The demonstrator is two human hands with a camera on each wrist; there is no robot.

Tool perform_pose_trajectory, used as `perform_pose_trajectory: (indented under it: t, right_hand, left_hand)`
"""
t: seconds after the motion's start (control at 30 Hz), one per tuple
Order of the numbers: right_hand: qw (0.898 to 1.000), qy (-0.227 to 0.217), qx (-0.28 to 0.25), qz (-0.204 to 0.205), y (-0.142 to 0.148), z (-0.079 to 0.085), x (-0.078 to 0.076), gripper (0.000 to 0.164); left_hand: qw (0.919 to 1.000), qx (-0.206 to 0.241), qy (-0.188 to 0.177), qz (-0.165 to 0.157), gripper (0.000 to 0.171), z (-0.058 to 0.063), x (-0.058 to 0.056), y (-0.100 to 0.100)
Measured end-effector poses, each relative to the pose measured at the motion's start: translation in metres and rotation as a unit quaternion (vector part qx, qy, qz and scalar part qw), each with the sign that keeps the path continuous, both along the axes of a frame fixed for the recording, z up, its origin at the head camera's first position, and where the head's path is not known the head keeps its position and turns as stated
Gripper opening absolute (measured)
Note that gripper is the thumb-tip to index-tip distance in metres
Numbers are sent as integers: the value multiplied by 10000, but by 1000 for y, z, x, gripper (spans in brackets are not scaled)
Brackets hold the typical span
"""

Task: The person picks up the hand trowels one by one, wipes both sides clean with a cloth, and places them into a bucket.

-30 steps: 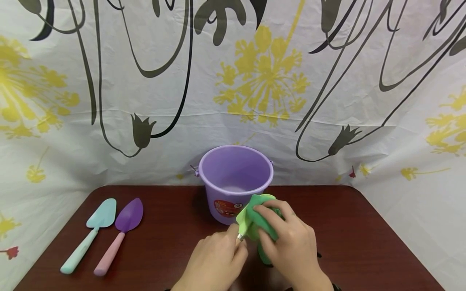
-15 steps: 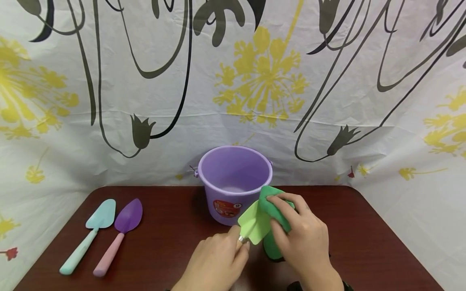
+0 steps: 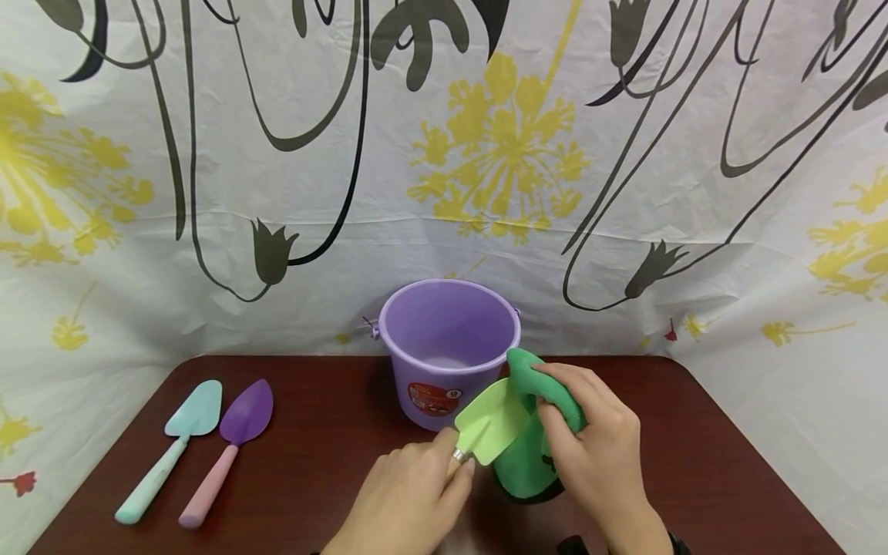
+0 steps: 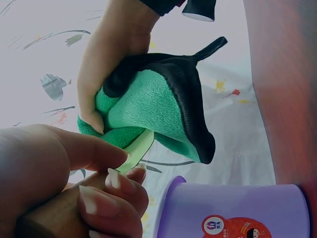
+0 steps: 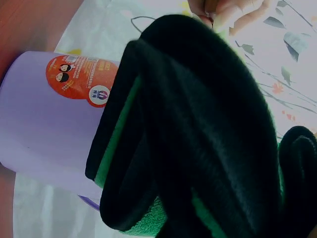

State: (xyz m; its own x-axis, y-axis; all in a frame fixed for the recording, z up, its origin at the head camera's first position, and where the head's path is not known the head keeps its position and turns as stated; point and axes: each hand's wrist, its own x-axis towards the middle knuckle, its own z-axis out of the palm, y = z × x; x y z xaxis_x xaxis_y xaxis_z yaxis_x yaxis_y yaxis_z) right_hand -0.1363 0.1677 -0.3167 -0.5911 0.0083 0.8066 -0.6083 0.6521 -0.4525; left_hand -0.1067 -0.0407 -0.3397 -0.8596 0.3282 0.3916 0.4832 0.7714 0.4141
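Note:
My left hand grips the wooden handle of a small trowel, whose light green blade points up and to the right. In the right hand, fingers and thumb pinch a folded green cloth with black edging. The cloth laps over the blade's right-hand edge and hangs down behind it; that part of the blade is hidden. Seen from the left wrist, the blade's tip side goes in under the green folds. Black edging of the cloth fills much of the right wrist view.
Just behind the hands stands a purple bucket with a red label, its mouth upward. Two more trowels lie at the table's left: one with a light blue blade, one with a purple blade. A patterned sheet hangs behind the table.
My right hand has drawn the cloth rightward across the blade, so more of the light green face shows and the cloth hangs lower. The left hand has stayed nearly in place.

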Motion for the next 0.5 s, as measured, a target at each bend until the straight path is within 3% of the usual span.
perform_pose_trajectory:
  t: [0.13, 0.37, 0.5]
  right_hand:
    - [9991, -295, -284, 70, 2, 3, 1, 38]
    - [9796, -1805, -884, 19, 7, 13, 6, 32]
    - [9754, -1968, -997, -41, 9, 16, 5, 27]
  left_hand:
    - [9999, 37, 98, -31, 25, 0, 0, -1]
    - [9999, 119, -50, -13, 27, 3, 0, -4]
    - [9999, 151, -76, -19, 26, 4, 0, -5]
